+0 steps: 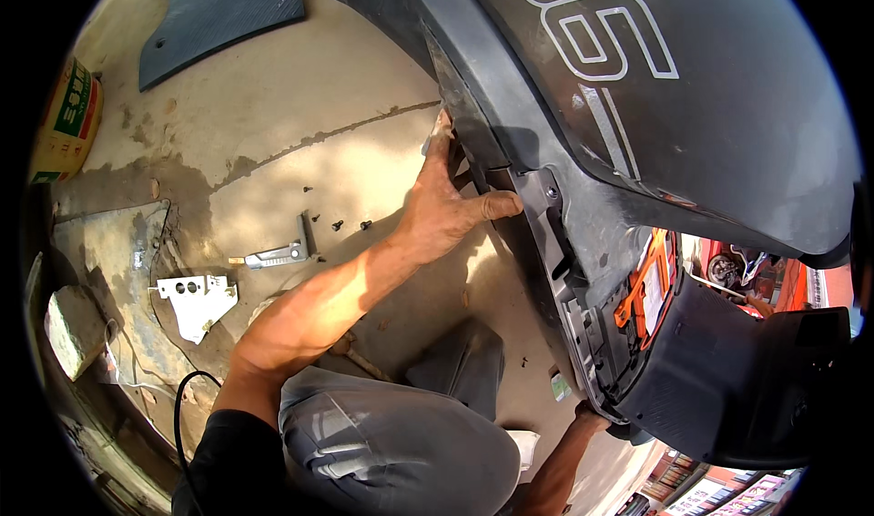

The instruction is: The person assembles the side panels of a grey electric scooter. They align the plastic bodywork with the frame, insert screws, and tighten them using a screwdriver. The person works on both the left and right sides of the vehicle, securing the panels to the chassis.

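Note:
A black vehicle body panel (674, 106) with silver outlined markings fills the upper right. Along its lower edge runs a long dark side trim strip (548, 229), with clips and slots showing. My left hand (442, 202) grips this strip, thumb pressed on its face and index finger stretched up along the edge; the other fingers are partly hidden behind it. At the strip's lower end, my right hand (592, 418) touches the corner from beneath, its fingers mostly hidden. Orange parts (648, 284) show inside the opening beside the strip.
On the concrete lie several dark screws (338, 226), a tool with a grey handle (278, 257) and a white bracket (198, 305). A dark flat panel (223, 20) lies at the far left, near a yellow bucket (68, 125). A stone block (75, 329) sits at left.

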Tool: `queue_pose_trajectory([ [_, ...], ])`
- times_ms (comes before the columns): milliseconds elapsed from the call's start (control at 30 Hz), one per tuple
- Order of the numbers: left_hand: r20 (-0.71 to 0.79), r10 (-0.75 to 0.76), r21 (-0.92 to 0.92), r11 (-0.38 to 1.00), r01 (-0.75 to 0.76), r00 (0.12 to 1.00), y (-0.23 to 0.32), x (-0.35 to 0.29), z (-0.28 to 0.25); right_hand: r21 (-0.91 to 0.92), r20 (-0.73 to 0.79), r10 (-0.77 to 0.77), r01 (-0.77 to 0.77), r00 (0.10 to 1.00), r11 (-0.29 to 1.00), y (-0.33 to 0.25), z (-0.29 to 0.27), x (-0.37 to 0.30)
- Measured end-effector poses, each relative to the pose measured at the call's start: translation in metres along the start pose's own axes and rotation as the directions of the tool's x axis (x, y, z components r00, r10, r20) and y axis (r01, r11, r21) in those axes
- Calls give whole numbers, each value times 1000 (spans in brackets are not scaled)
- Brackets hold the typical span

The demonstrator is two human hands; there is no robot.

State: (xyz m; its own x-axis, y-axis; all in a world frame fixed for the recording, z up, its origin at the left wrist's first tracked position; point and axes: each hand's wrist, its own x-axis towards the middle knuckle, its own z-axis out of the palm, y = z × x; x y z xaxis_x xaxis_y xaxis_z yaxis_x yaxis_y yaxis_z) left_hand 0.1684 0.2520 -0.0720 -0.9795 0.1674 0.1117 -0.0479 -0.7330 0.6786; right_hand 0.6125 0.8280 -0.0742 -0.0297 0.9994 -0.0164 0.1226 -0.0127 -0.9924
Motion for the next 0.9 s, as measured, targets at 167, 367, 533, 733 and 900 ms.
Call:
queue_pose_trajectory([
  [167, -62, 6, -2, 1000, -7, 998, 15, -3, 7, 110, -32, 90, -86, 995, 990, -12, 16, -22],
  [367, -50, -8, 23, 1000, 9, 999, 1, -5, 12, 344, -51, 237, -206, 970, 916, -28, 26, -46],
  [533, -52, -26, 62, 998, 30, 998, 2, -4, 5, 348, -9, 311, -289, 950, 892, -34, 46, -53],
  [733, -44, -116, 83, 989, 120, 992, -18, -20, 18, 466, 51, 192, -193, 980, 864, -34, 8, -31],
  [900, 63, -354, -9, 935, 355, 933, -2, -21, 10, 492, -48, 258, -202, 965, 847, -5, 32, -52],
])
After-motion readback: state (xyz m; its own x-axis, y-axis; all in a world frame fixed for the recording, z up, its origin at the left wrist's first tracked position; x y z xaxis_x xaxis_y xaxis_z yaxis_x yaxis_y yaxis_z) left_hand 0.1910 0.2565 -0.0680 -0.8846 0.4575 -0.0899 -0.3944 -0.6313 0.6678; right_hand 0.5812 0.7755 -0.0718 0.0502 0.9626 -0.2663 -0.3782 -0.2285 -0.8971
